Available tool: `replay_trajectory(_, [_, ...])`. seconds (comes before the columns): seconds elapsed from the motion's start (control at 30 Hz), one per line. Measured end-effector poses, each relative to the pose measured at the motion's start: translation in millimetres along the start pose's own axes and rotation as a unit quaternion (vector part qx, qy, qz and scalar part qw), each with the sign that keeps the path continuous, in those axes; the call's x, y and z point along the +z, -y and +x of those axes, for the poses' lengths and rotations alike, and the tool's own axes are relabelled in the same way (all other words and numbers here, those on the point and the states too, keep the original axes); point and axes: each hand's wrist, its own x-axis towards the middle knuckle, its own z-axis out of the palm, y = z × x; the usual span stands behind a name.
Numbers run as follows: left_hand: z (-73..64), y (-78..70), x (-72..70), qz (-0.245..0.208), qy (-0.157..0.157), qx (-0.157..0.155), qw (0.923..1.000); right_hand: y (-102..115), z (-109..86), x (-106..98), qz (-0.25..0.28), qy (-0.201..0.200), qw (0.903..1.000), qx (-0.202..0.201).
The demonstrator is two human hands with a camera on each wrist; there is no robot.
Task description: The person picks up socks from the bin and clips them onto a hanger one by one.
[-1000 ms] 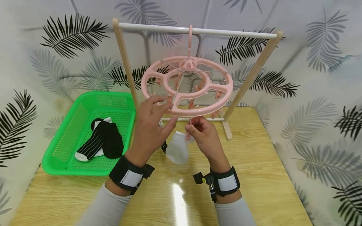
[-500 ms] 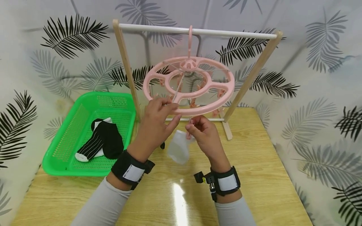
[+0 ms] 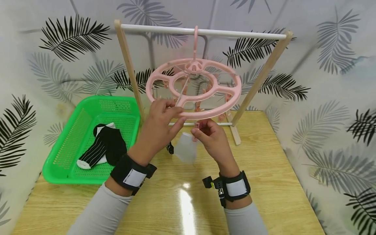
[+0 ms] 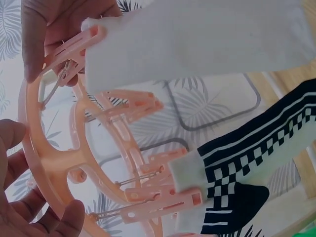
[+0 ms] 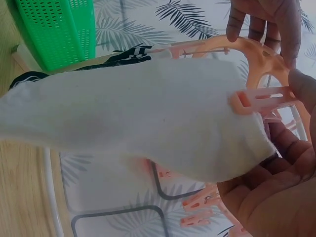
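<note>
A pink round clip hanger (image 3: 217,114) hangs by its hook from a white rail. My left hand (image 3: 158,125) holds its near rim, fingers over the top and thumb below. My right hand (image 3: 212,135) is just under the rim, thumb and fingers pinching a pink clothespin (image 5: 266,98). That clothespin sits on the cuff of a white sock (image 5: 148,113), which hangs down from it. A black-and-white checked sock (image 4: 232,192) hangs from other pink clips (image 4: 163,202) on the ring, mostly behind my left hand in the head view.
A green basket (image 3: 55,160) stands on the left of the wooden table (image 3: 264,195), holding black-and-white socks (image 3: 108,145). The wooden posts (image 3: 262,78) of the rack stand on both sides of the hanger. A patterned cloth wall (image 3: 332,107) closes off the back.
My left hand has moved slightly and come onto the hanger's rim, which shifted right, then back left. The right hand keeps its pinch on the clothespin, and the white sock sways and rises a little.
</note>
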Motion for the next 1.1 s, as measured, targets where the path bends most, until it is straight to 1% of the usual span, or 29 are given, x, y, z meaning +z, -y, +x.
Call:
replay_trajectory(0.17, [0.1, 4.8, -3.5, 0.008, 0.001, 0.006, 0.9999, 0.2, -1.9, -1.9, -0.017, 0.002, 0.9998, 0.003])
replay_trajectory(0.4, [-1.3, 11.7, -7.6, 0.005, 0.006, 0.018, 0.9998, -0.5, -11.5, -5.3, -0.046, 0.001, 0.9988, 0.013])
replay_trajectory(0.6, [-1.0, 15.6, -12.3, 0.0, 0.015, 0.017, 0.9997, -3.7, -20.0, -12.3, -0.05, -0.016, 0.9986, 0.01])
replay_trajectory(0.8, [-0.7, 18.5, -15.2, -0.001, 0.021, 0.019, 0.9996, -5.4, -25.3, -26.5, -0.044, -0.068, 0.9967, 0.012])
replay_trajectory(0.97, [-2.3, 22.3, -14.8, 0.002, 0.028, 0.018, 0.9995, -3.4, -28.2, -36.3, -0.029, -0.123, 0.9919, 0.015])
replay_trajectory(1.1, [-2.1, 25.9, -15.5, 0.003, 0.032, 0.013, 0.9994, -1.6, -27.1, -41.9, -0.025, -0.156, 0.9874, 0.004])
